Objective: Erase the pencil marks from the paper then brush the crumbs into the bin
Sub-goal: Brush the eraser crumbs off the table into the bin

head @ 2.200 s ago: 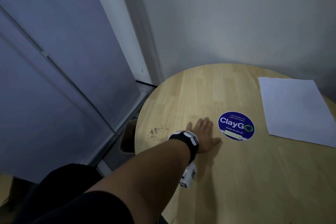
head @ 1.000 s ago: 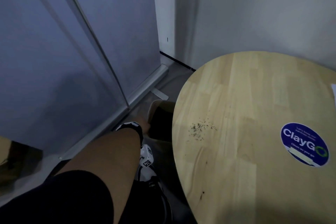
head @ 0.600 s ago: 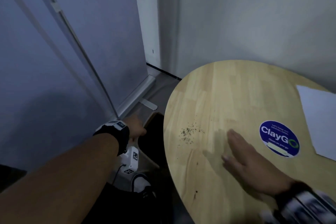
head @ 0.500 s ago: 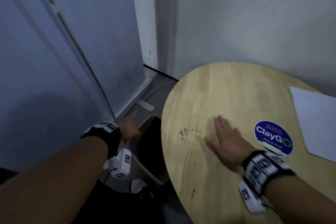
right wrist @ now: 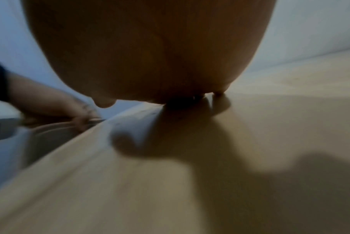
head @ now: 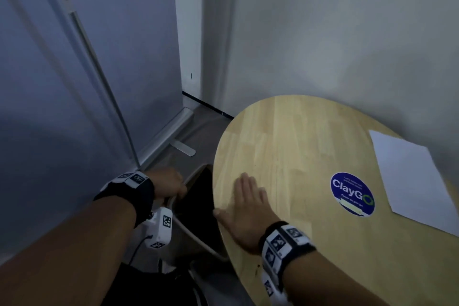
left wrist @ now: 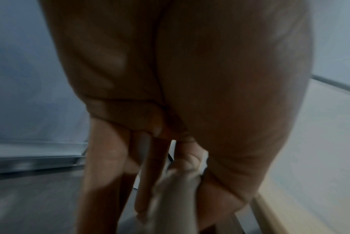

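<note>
Resting flat on the round wooden table [head: 298, 146], the right hand [head: 248, 211] lies palm down with fingers straight and together, at the table's near-left edge; its thumb reaches the rim. In the right wrist view the fingertips [right wrist: 218, 94] touch the wood close to that edge. No crumbs can be made out on the table surface; whether any lie under the hand cannot be told.

Left of the table and below its top, the left hand [head: 171, 185] grasps the rim of the bin [head: 196, 238], with fingers curled over the beige edge. The left wrist view confirms the grip: thumb and fingers [left wrist: 109, 158] pinch the bin's rim, which is blurred. The bin stands just beside the table edge, its dark opening directly under the right hand's thumb side.

A white sheet of paper [head: 412, 176] lies on the far-right part of the table, well apart from both hands. A round blue "ClayGo" sticker [head: 352, 194] sits between the right hand and the paper, just beside the paper's near-left corner.
</note>
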`<state>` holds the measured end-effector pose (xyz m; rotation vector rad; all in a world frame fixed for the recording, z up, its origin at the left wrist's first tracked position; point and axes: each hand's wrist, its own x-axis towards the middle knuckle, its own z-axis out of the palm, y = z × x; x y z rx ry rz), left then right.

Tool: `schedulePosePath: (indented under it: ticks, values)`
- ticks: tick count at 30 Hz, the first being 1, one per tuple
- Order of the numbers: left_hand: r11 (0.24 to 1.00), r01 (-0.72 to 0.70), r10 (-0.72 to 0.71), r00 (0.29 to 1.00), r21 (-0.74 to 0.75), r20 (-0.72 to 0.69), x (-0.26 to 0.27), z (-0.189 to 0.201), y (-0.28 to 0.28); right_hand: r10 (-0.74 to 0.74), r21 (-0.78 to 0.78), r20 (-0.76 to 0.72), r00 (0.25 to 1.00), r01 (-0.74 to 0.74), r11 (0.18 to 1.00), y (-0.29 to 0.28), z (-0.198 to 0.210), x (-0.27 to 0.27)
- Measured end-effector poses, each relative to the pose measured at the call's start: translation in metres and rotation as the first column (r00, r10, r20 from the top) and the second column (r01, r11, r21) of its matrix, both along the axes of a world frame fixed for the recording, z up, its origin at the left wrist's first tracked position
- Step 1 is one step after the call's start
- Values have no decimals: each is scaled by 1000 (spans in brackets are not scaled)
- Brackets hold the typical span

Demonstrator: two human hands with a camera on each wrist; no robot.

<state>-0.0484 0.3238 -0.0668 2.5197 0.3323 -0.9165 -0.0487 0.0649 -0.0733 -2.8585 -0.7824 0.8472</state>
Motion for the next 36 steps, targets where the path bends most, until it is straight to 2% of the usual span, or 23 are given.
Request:
schedulePosePath:
  ticks: [3,6,7,9,11,13,15,17,20,23,25,26,27,28,30,31,33,36]
  values:
    - [999,-7,8,1000,-32,29,4,5,-3,178,60,-41,983,-175,983,17,7,-25]
    - [995,-49,54,997,-86,61,5,7,-5,218,240,-107,970,-188,952,14,16,-24]
    - [993,-64,71,995,-101,71,5,7,-5,151,294,-95,984,-118,948,9,19,-14]
    - [987,-88,100,992,-137,83,4,7,-4,-118,283,-43,992,126,951,-11,10,27]
    - [984,-85,99,992,-154,83,4,7,-3,-342,71,65,937,338,939,-33,-4,72]
    - [988,-72,85,992,-140,91,5,7,-3,-429,-121,124,895,443,888,-42,-17,98]
    - [990,-63,75,992,-127,98,8,8,-2,-482,-144,110,869,494,857,-27,-22,98]
    - [990,-57,69,993,-130,92,12,7,-2,-397,-118,92,913,405,906,-5,-16,80]
    - [993,-43,53,995,-110,90,17,7,-1,-113,-52,40,993,115,992,17,-3,43]
    - [996,-7,14,996,-85,83,18,8,-3,204,-12,-22,979,-205,979,23,7,12]
    - [997,23,-17,997,-71,74,16,10,-5,324,79,-66,944,-318,945,17,14,10]
    - [997,23,-17,997,-75,74,15,11,-5,320,129,-64,945,-310,942,12,19,16]
    - [996,16,-9,997,-83,77,14,11,-5,241,158,-41,970,-231,960,7,24,25]
    - [996,8,-1,997,-91,80,12,12,-4,91,155,-22,996,-87,984,-1,23,39]
    - [995,0,7,997,-98,76,10,11,-3,-235,12,25,972,235,972,-9,15,67]
    - [996,-1,8,997,-95,72,9,10,-2,-315,-64,40,948,317,946,-7,9,74]
    - [996,4,2,997,-83,77,10,11,-3,-304,-87,49,951,308,948,13,-1,64]
    - [998,21,-17,998,-64,65,14,14,-5,-59,45,42,997,57,997,53,-6,11]
